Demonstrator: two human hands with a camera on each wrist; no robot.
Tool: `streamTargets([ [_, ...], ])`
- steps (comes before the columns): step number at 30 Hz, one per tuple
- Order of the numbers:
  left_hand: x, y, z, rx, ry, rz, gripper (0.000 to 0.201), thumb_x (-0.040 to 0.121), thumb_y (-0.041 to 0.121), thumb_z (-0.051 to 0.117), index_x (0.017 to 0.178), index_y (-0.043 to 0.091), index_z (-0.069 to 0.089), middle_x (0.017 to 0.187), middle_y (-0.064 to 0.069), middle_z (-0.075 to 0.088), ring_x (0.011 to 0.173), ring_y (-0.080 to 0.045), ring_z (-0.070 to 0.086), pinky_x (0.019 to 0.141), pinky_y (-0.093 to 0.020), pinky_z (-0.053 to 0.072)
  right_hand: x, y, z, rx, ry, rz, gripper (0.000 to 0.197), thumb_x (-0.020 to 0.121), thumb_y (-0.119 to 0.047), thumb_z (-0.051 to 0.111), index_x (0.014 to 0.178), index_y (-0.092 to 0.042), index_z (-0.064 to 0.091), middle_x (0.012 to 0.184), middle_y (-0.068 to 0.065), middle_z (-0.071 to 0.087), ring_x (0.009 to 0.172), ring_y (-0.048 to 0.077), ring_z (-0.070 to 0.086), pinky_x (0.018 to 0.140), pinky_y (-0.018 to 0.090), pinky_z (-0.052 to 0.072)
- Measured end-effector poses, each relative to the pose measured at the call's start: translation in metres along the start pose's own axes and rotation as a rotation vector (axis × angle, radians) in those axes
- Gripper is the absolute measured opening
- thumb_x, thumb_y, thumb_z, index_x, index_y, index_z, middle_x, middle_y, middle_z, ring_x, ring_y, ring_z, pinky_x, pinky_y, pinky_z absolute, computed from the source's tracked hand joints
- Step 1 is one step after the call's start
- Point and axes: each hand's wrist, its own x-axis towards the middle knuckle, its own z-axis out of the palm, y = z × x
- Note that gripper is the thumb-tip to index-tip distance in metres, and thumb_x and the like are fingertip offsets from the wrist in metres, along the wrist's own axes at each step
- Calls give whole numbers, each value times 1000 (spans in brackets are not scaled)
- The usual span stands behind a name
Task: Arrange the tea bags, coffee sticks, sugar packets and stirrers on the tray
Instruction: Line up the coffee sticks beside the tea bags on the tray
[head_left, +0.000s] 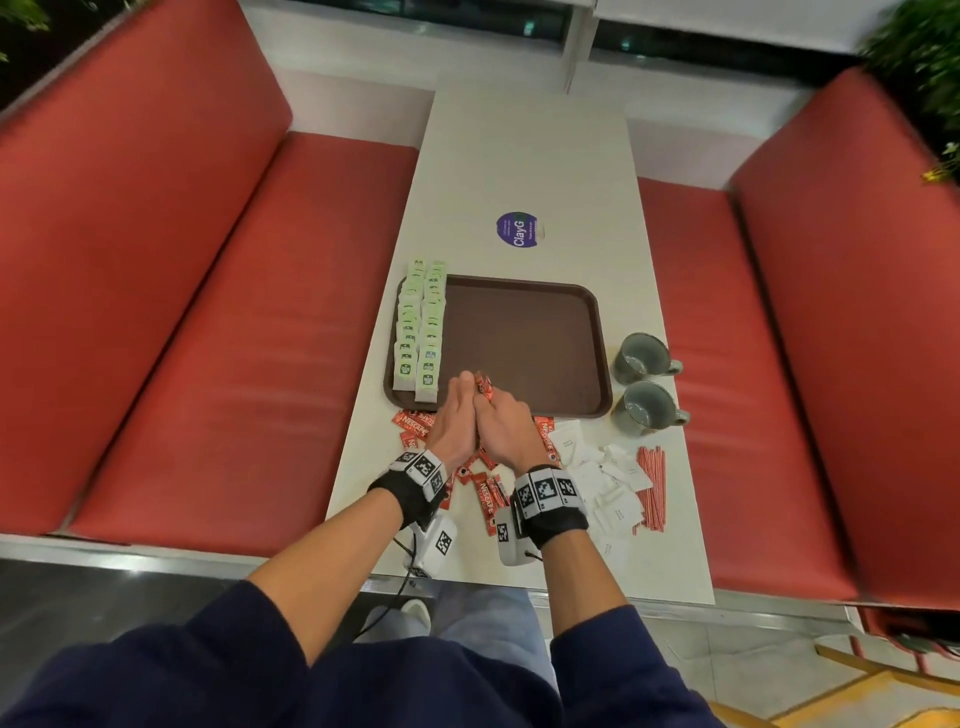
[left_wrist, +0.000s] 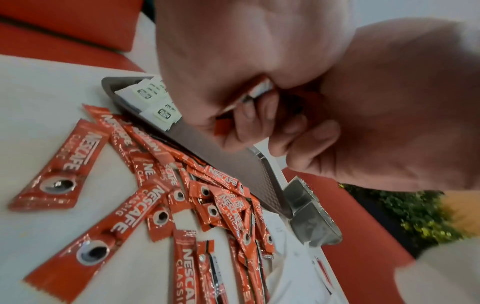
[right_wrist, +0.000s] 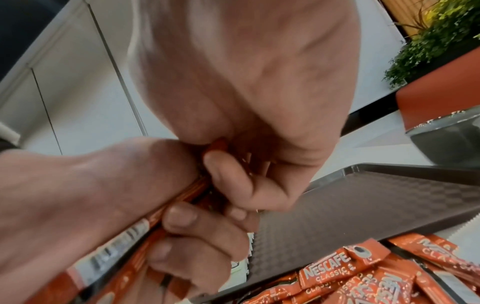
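A brown tray (head_left: 524, 343) lies in the middle of the white table. Green-labelled tea bags (head_left: 421, 332) lie in two rows along its left side. My left hand (head_left: 457, 400) and right hand (head_left: 506, 415) are pressed together over the tray's near edge, both gripping one bundle of red coffee sticks (head_left: 483, 387). The wrist views show fingers of both hands curled round the bundle (left_wrist: 257, 92) (right_wrist: 192, 189). More loose coffee sticks (head_left: 488, 491) lie scattered on the table under my wrists. White sugar packets (head_left: 608, 478) and red-striped stirrers (head_left: 652, 488) lie to the right.
Two grey mugs (head_left: 641, 356) (head_left: 647, 405) stand just right of the tray. A round purple sticker (head_left: 517, 229) sits beyond the tray. Red bench seats (head_left: 260, 338) flank the table on both sides. The tray's right part holds nothing.
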Motion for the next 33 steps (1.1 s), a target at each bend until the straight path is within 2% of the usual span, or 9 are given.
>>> streamTargets([
  [3,13,-21,0,-60,-103,-78,110,86,100,9,167,29,36,170,-3,43,157,-20,38,132,-50,26,1,0,-2,9,-40,24,42,117,-41,36,103,-14,66,95,6,74,80,20,68,76,37,56],
  [9,0,-14,-6,-205,-104,-105,84,92,93,35,117,18,63,112,-12,73,102,-25,73,93,-46,62,-2,7,13,16,-9,17,46,116,-47,34,105,-16,65,101,7,75,88,24,72,89,49,62],
  [12,-5,-13,-11,-263,-81,-130,76,93,87,47,121,19,67,109,-22,72,84,-32,73,71,-37,63,-9,5,15,213,42,26,46,117,-50,36,109,-18,69,102,2,76,92,20,73,89,47,63],
  [14,-6,-11,-18,-305,-78,-139,68,99,78,52,129,18,66,111,-38,64,87,-50,71,76,-39,67,-13,7,12,349,146,39,47,116,-53,37,114,-18,69,100,0,75,93,20,72,90,49,61],
  [19,-11,0,-29,-426,-128,-171,60,96,78,56,91,18,57,60,0,34,45,-15,27,45,-30,17,-13,12,3,442,195,-30,35,114,-54,47,113,-22,63,103,3,75,93,20,72,89,47,59],
  [22,-18,9,-28,-421,-151,-187,61,98,78,53,75,24,70,55,2,32,44,-14,27,40,-27,20,-12,10,5,384,167,-97,36,113,-50,52,102,-18,64,96,12,74,91,34,71,85,56,61],
  [24,-20,9,-28,-400,-153,-197,66,97,80,52,66,25,69,55,1,38,44,-14,33,41,-26,24,-11,9,7,341,177,-123,31,114,-42,54,98,-17,62,85,7,71,76,22,68,72,43,59],
  [27,-18,7,-31,-416,-163,-203,68,91,84,56,73,19,63,57,-1,42,44,-14,36,41,-26,26,-12,5,4,286,167,-172,27,115,-38,55,94,-21,61,79,-7,67,66,0,61,62,21,47],
  [33,-9,8,-41,-534,-56,-176,66,84,86,66,89,20,66,63,-3,43,45,-13,40,41,-26,31,-29,-7,0,292,133,-95,41,109,-56,57,91,-20,60,73,-10,60,55,0,48,56,20,40],
])
